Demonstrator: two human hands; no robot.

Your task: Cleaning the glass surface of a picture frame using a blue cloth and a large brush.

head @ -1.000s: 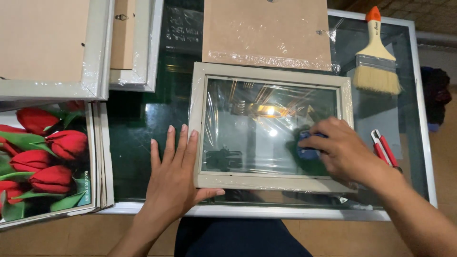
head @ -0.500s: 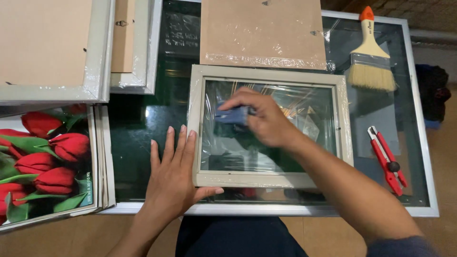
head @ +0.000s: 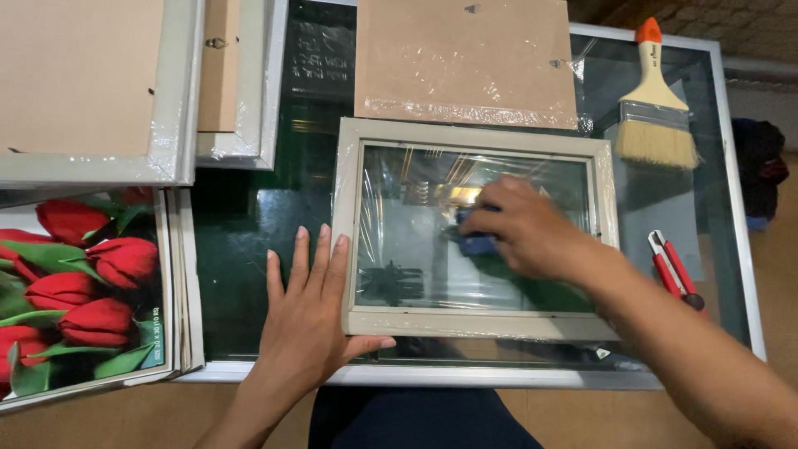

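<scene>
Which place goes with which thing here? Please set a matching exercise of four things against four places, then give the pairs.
Things:
1. paintbrush
2. red cutter
3. tulip picture
4. blue cloth

Places:
A. under the right hand, on the frame's glass
B. far left
C. top right corner of the table
D. just right of the frame

Pairs: 1-C, 2-D, 3-B, 4-A

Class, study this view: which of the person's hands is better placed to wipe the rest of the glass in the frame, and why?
The right hand, probably: it grips the blue cloth on the glass. The left hand lies flat, bracing the frame at its left edge.
</scene>
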